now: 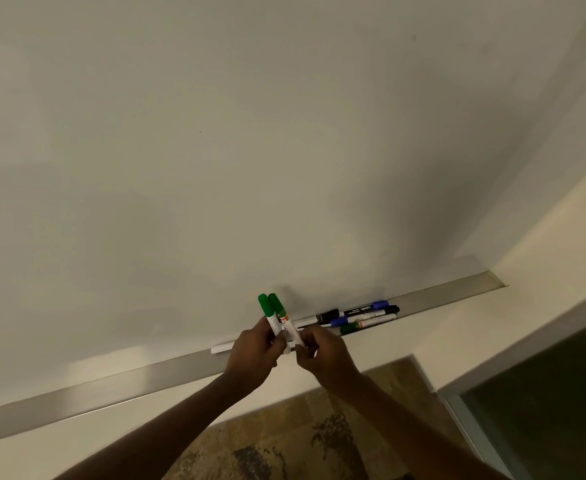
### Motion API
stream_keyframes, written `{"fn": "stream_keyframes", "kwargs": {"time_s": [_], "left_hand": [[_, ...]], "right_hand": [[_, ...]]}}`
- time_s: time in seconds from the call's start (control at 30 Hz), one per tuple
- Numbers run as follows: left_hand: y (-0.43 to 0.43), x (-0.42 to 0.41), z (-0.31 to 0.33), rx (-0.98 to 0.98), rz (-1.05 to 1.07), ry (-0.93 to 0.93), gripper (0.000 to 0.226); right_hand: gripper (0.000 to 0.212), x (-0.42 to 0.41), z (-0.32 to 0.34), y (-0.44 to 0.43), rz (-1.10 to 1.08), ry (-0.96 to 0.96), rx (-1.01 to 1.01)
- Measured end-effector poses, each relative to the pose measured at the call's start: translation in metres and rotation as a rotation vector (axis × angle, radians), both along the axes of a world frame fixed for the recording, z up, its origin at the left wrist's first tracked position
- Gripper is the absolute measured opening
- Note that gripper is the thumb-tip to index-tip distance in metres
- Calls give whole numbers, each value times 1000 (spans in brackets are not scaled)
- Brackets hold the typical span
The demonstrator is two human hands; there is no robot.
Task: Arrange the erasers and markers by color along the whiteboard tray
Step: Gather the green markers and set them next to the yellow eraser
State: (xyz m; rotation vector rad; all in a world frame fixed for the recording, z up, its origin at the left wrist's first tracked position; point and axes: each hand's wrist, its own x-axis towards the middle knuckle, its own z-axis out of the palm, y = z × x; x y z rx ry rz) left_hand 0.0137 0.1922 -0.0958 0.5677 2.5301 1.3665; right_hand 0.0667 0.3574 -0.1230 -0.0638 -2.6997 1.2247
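Gathering the greens comes first: the left hand is closed around two green-capped markers, held upright with caps up, just above the whiteboard tray. The right hand meets them at the lower barrels, fingertips pinched on what looks like the markers' bottom ends (I cannot tell whether it holds a separate item as well). To do this step well, I judge the pair should be squared up so the caps sit level, then laid down together on a bare stretch of tray, caps pointing one way.

A third green marker lies in the mixed pile of black and blue markers to the right, at its near edge, so it should join the pair before they are set down. A white marker barrel rests in the tray just left of the hands; its cap is hidden. No eraser is visible. Lifting the pile's green one slowly avoids rolling its neighbours off the shallow lip.
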Motion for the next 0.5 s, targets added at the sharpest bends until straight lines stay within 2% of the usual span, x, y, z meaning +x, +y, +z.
{"fn": "stream_keyframes", "kwargs": {"time_s": [0.2, 0.43, 0.5], "left_hand": [[1, 3, 8, 217, -14, -76, 6], [2, -4, 8, 66, -67, -30, 5], [4, -7, 11, 25, -86, -7, 7]], "right_hand": [[16, 0, 11, -11, 46, -33, -156], [11, 6, 17, -10, 118, -47, -240], [15, 5, 18, -4, 140, -79, -218]]}}
